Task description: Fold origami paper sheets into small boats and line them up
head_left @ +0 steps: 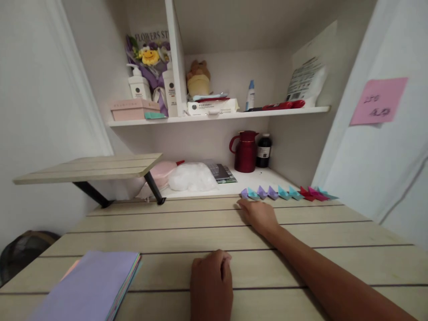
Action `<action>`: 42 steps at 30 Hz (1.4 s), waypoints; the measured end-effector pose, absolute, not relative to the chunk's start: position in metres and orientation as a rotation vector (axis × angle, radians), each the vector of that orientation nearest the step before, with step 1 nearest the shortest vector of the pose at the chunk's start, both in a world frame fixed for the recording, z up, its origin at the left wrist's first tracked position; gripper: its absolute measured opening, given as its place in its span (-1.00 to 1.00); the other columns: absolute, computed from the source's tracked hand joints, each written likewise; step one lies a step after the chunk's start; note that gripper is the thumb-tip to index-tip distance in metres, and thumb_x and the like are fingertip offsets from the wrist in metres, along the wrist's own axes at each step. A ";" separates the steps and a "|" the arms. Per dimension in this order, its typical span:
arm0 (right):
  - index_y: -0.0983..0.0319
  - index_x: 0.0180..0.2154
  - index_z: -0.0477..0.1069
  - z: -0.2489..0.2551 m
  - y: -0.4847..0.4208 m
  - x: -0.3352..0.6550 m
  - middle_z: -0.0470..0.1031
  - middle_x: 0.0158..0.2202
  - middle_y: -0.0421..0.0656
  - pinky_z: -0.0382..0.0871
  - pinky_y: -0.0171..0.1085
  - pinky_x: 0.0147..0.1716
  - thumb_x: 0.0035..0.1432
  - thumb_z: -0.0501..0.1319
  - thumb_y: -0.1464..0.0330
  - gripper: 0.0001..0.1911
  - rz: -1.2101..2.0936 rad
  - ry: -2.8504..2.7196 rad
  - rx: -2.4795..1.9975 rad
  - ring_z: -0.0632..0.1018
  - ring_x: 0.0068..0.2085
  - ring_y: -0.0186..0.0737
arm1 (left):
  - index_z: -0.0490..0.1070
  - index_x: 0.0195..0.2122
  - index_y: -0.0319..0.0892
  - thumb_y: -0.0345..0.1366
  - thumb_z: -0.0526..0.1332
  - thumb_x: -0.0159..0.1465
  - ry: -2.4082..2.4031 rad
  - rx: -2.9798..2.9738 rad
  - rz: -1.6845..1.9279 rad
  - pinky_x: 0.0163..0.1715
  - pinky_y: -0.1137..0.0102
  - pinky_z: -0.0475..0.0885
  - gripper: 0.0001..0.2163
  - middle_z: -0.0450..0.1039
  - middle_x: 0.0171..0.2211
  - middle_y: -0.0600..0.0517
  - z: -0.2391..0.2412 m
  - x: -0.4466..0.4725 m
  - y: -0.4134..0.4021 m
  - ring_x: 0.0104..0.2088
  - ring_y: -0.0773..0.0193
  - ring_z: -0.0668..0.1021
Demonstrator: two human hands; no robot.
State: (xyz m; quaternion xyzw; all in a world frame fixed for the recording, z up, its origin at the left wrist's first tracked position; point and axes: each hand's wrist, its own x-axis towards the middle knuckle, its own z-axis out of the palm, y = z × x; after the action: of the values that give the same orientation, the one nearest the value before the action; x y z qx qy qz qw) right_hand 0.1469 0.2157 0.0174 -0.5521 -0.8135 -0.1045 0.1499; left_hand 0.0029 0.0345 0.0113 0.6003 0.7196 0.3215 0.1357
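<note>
At the table's far edge, a row of several folded paper boats [283, 192] stands in purple, light blue, red and magenta. My right hand [260, 216] reaches to the left end of this row. Its fingers are closed at the base of the leftmost purple paper boat [244, 193], and the fingertips are partly hidden. Nearer to me, my left hand [211, 283] rests on the tabletop as a loose fist, with nothing visible in it. To its left lies a stack of coloured paper [90, 283], purple sheet on top.
A small raised shelf [90, 167] on black legs stands at the table's back left. Behind the table are a white plastic bag [192, 177], a dark red jug [245, 151] and a dark bottle [264, 151]. A pink note [379, 100] sticks to the right wall.
</note>
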 end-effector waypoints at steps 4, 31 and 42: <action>0.07 -0.09 0.46 0.021 0.210 0.138 0.60 -0.36 -0.08 0.27 -0.26 -0.38 0.24 0.04 0.43 -0.70 -0.248 -2.433 -1.628 0.60 -0.31 -0.07 | 0.55 -0.30 -0.07 -0.38 0.02 0.28 2.108 1.783 0.930 -0.22 0.35 0.27 -0.72 0.60 -0.43 0.05 0.001 -0.001 0.041 -0.37 0.19 0.56; 0.27 0.01 0.36 0.029 0.214 0.144 0.45 -0.04 -0.08 0.47 -0.07 -0.14 0.28 0.17 0.26 -0.68 -0.032 -2.411 -1.851 0.53 -0.12 -0.16 | 0.55 -0.35 -0.05 -0.37 0.02 0.24 2.122 1.914 1.030 -0.48 0.42 0.29 -0.72 0.51 -0.63 0.09 -0.028 -0.012 0.056 -0.62 0.26 0.48; 0.22 0.00 0.38 0.033 0.210 0.146 0.52 -0.12 -0.06 0.43 -0.11 -0.18 0.32 0.10 0.34 -0.75 -0.026 -2.414 -1.845 0.56 -0.13 -0.13 | 0.55 -0.37 -0.04 -0.36 0.04 0.25 2.136 1.869 1.026 -0.35 0.40 0.33 -0.73 0.56 -0.55 0.09 -0.019 -0.008 0.052 -0.50 0.23 0.55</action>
State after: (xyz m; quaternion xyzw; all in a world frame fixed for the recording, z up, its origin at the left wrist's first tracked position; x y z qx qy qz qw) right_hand 0.1456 0.2105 0.0327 -0.6063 -0.7935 -0.0087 0.0516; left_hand -0.0079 0.0521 -0.0189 0.6180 0.7064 0.3394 0.0619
